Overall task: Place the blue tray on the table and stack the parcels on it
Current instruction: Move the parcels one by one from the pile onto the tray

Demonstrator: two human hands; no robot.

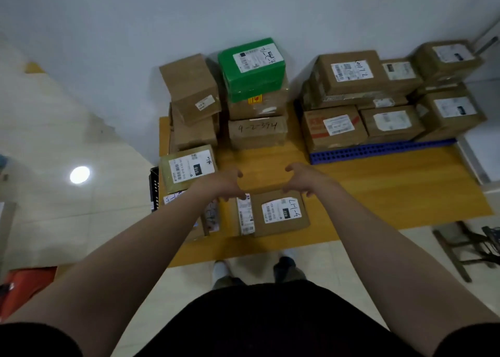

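near: left hand (pixel 224 183), right hand (pixel 300 179) empty, fingers loosely curved, over box (pixel 281 213) lower centre | mid-right: tray (pixel 378 151) on table (pixel 378 191), done, parcels (pixel 349 72) stacked on it | far centre: loose stacks (pixel 257 107) not yet on tray

Both arms outstretched; left hand (pixel 219 184) and right hand (pixel 302 180) (fingers loosely curled) empty.

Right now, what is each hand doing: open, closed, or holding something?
Left hand: open, fingers loosely bent, holding nothing.
Right hand: open, fingers loosely bent, holding nothing.
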